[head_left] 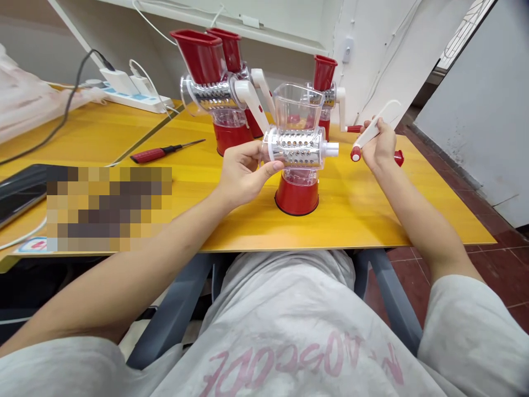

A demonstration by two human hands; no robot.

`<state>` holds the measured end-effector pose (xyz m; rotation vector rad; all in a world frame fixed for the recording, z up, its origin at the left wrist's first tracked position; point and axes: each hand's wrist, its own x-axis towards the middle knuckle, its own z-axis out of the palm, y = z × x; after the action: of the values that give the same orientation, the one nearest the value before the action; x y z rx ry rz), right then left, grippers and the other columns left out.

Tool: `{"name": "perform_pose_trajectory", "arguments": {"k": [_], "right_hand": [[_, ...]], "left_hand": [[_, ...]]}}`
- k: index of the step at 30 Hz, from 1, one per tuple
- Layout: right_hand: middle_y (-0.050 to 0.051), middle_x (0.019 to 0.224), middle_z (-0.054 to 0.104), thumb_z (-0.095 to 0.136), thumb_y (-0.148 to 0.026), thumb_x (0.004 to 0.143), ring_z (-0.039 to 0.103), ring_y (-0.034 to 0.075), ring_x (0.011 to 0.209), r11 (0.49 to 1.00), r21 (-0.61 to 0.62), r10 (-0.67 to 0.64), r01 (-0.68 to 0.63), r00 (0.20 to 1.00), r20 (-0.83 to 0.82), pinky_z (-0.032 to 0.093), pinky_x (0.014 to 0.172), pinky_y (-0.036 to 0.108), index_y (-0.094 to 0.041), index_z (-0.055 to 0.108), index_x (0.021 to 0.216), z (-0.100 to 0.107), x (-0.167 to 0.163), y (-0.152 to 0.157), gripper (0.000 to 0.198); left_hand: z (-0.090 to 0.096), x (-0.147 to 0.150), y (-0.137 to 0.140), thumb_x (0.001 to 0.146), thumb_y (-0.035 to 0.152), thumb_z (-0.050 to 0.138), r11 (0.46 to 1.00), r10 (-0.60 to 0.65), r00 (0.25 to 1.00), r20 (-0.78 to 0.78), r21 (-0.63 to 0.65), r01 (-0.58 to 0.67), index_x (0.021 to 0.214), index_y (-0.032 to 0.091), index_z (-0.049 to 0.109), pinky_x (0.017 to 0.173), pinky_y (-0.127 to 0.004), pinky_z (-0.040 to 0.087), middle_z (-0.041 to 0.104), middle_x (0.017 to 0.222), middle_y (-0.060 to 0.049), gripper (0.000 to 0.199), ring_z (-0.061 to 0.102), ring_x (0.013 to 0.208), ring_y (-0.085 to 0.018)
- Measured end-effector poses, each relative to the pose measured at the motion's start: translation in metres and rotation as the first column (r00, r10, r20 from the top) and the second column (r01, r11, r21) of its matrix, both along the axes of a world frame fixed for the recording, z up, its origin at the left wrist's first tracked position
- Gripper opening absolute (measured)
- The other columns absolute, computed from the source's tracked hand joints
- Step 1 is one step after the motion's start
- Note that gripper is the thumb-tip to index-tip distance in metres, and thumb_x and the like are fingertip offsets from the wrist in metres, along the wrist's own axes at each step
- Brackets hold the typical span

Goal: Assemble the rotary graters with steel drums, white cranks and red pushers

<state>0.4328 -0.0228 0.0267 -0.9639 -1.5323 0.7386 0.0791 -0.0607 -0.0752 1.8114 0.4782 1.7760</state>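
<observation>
A rotary drum grater [296, 149] stands upright on the table in front of me, with a clear hopper, a perforated metal drum and a red base [296, 196]. My left hand [243, 173] grips the left end of its clear housing, thumb in front. From the drum's right end a white shaft [332, 149] sticks out bare. Off to the right, my right hand [383, 144] is closed on a white crank handle [370, 137] with a red end, apart from the shaft. Some of the crank is hidden by the fingers.
Behind stand two red-hoppered graters [202, 60] at the left and another grater [325, 74] at the right, cranks fitted. A red screwdriver [155, 154], a power strip [136, 99] and a dark phone-like device [25, 190] lie left. One patch is pixelated.
</observation>
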Motion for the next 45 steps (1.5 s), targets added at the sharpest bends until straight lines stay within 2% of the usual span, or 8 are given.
{"name": "perform_pose_trajectory", "arguments": {"k": [8, 14, 20, 26, 31, 35, 40, 45], "right_hand": [[0.007, 0.118, 0.088, 0.091, -0.085, 0.109, 0.089, 0.031, 0.12, 0.998, -0.015, -0.06, 0.059, 0.992, -0.112, 0.077, 0.11, 0.05, -0.032, 0.068, 0.124, -0.037, 0.033, 0.034, 0.06], [0.004, 0.124, 0.089, 0.081, -0.079, 0.121, 0.075, 0.026, 0.119, 0.99, 0.134, -0.06, 0.037, 0.983, 0.172, 0.065, 0.125, 0.048, -0.035, 0.067, 0.13, -0.053, 0.068, 0.054, 0.047], [-0.001, 0.103, 0.077, 0.084, -0.106, 0.101, 0.069, 0.026, 0.115, 0.991, 0.13, 0.068, -0.044, 0.979, -0.191, 0.06, 0.113, 0.044, -0.036, 0.054, 0.118, -0.07, 0.049, 0.083, 0.079], [0.003, 0.105, 0.08, 0.09, -0.101, 0.098, 0.084, 0.032, 0.115, 0.998, 0.039, 0.066, -0.057, 0.96, -0.271, 0.074, 0.098, 0.05, -0.034, 0.057, 0.114, -0.061, 0.014, 0.045, 0.076], [0.003, 0.102, 0.081, 0.096, -0.092, 0.104, 0.086, 0.028, 0.119, 0.948, 0.093, 0.318, -0.305, 0.932, -0.175, 0.073, 0.096, 0.043, -0.032, 0.068, 0.12, -0.049, 0.013, 0.015, 0.069], [-0.002, 0.101, 0.082, 0.105, -0.088, 0.1, 0.085, 0.024, 0.097, 0.877, -0.01, 0.474, -0.48, 0.868, -0.147, 0.075, 0.083, 0.04, -0.033, 0.067, 0.135, -0.048, 0.004, -0.001, 0.076], [-0.006, 0.094, 0.08, 0.099, -0.094, 0.103, 0.067, 0.017, 0.063, 0.845, -0.101, 0.509, -0.525, 0.848, -0.148, 0.06, 0.056, 0.031, -0.035, 0.061, 0.143, -0.051, -0.014, -0.018, 0.081], [-0.004, 0.092, 0.079, 0.098, -0.094, 0.106, 0.062, 0.014, 0.06, 0.856, -0.075, 0.506, -0.511, 0.859, -0.073, 0.053, 0.053, 0.027, -0.03, 0.065, 0.13, -0.044, -0.016, -0.029, 0.076]], "left_hand": [[0.002, -0.001, -0.002, 0.087, 0.086, 0.118, 0.999, -0.004, 1.0, -0.008, -0.044, 0.004, 0.096, 0.021, 0.096, 0.082, -0.038, 0.071, 0.09, 0.096, -0.01, 0.069, 0.082, 0.086, -0.024], [0.001, 0.0, 0.004, 0.084, 0.089, 0.119, 0.999, -0.009, 1.0, -0.004, -0.041, 0.009, 0.093, 0.023, 0.096, 0.078, -0.037, 0.07, 0.091, 0.096, -0.009, 0.07, 0.083, 0.085, -0.024], [-0.001, -0.001, 0.004, 0.091, 0.086, 0.116, 1.0, -0.016, 1.0, -0.013, -0.009, 0.016, 0.097, 0.023, 0.098, 0.079, -0.037, 0.069, 0.09, 0.095, -0.01, 0.066, 0.082, 0.085, -0.024], [-0.002, -0.001, 0.003, 0.091, 0.086, 0.116, 1.0, -0.029, 0.999, -0.015, -0.013, 0.029, 0.1, 0.023, 0.098, 0.084, -0.039, 0.07, 0.092, 0.101, -0.011, 0.067, 0.084, 0.09, -0.025], [-0.002, 0.0, 0.005, 0.088, 0.089, 0.116, 1.0, -0.011, 0.999, 0.031, -0.025, 0.012, 0.103, 0.021, 0.097, 0.087, -0.037, 0.07, 0.091, 0.101, -0.01, 0.072, 0.084, 0.092, -0.025], [-0.004, 0.0, 0.009, 0.089, 0.09, 0.116, 0.999, 0.009, 0.998, 0.056, -0.037, -0.007, 0.104, 0.021, 0.096, 0.085, -0.034, 0.068, 0.09, 0.101, -0.01, 0.073, 0.082, 0.092, -0.023], [-0.006, -0.002, 0.016, 0.093, 0.085, 0.115, 0.999, -0.008, 0.997, 0.076, -0.032, 0.011, 0.101, 0.022, 0.091, 0.083, -0.033, 0.067, 0.086, 0.098, -0.008, 0.068, 0.08, 0.089, -0.022], [-0.011, -0.004, 0.027, 0.094, 0.082, 0.116, 0.999, -0.007, 0.995, 0.1, -0.035, 0.011, 0.099, 0.023, 0.088, 0.08, -0.031, 0.063, 0.083, 0.096, -0.006, 0.065, 0.075, 0.086, -0.02]]}}
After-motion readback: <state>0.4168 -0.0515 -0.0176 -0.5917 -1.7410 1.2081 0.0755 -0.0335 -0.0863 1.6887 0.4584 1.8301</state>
